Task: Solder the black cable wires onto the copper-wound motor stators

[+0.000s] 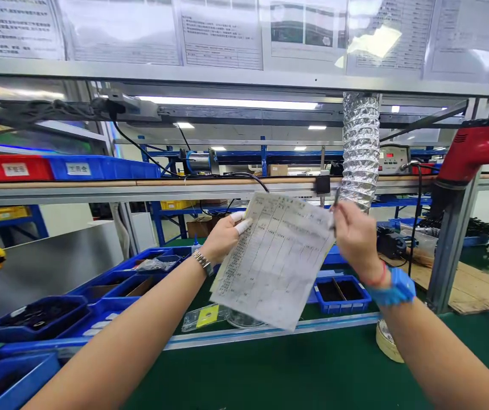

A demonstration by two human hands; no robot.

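A printed form [276,259], a paper sheet ruled into columns with small writing, is held up over the bench, tilted. More sheets seem to lie behind its left edge. My left hand [224,234], white covers on its fingertips, is closed on the upper left edge of the papers. At the upper right corner my right hand [356,232] is closed around a slim dark pen-like thing [336,212], smeared by motion. Whether these fingers also pinch the paper I cannot tell. A blue band [398,287] circles the right wrist.
Blue parts bins [35,319] stand at left, and a divided blue tray [342,304] sits behind the form. A foil duct [360,148] hangs down at right, near a red heat gun [468,154]. A tape roll [387,341] lies by my right forearm. Green mat [244,376] covers the front.
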